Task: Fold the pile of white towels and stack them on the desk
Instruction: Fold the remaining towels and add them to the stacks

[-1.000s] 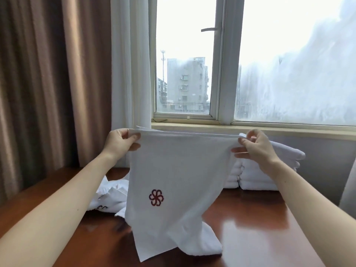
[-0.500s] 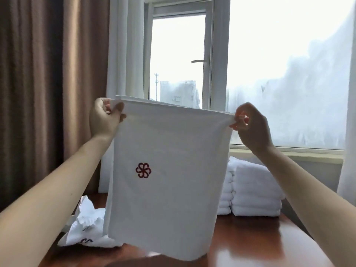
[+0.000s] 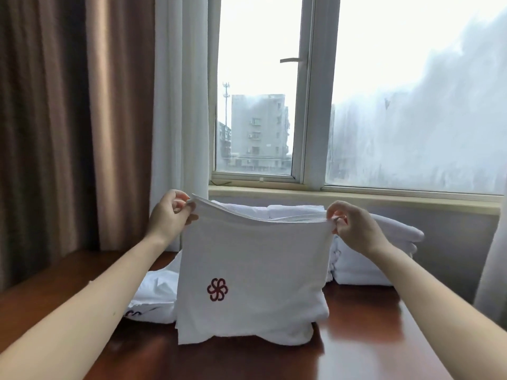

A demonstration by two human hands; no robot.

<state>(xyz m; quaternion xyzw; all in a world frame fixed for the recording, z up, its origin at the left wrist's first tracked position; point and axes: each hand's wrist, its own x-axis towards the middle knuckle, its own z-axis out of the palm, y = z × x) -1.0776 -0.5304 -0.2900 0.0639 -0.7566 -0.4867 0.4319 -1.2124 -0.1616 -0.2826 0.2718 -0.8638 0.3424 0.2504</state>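
Note:
A white towel [image 3: 255,272] with a dark red flower logo hangs doubled between my hands, and its lower edge bunches on the wooden desk [image 3: 356,352]. My left hand [image 3: 171,215] pinches the towel's top left corner. At the top right corner my right hand [image 3: 354,229] pinches the edge. Behind the towel, at the right, stands a stack of folded white towels [image 3: 384,256], partly hidden. An unfolded pile of white towels [image 3: 156,294] lies on the desk at the left, behind the held one.
A window sill [image 3: 356,197] and window run along the desk's far side. Brown curtains [image 3: 68,119] and a white sheer curtain [image 3: 178,105] hang at the left. Another sheer curtain [image 3: 491,270] hangs at the right edge.
Both hands raised the towel clear of the desk, then lowered it again. Its bottom now rests crumpled on the desk and the top edge sags between my hands.

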